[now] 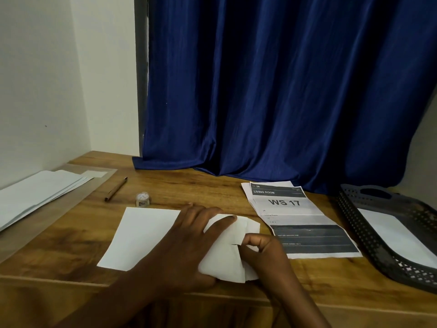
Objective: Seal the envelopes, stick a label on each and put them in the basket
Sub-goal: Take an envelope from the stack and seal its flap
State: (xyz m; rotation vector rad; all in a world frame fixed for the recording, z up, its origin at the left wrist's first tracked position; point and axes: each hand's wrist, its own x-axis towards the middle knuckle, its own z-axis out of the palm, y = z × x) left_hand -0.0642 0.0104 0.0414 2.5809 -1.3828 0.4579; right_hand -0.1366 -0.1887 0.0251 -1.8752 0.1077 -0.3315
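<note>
Pinched in right hand: flap edge of smooth white envelope; left hand flat, fingers straight, pressing it onto wooden table.

wall: white, plain | curtain: dark blue, hung down onto the table | table: brown wood | light: dim

Matt paper envelope, glossy wood table
</note>
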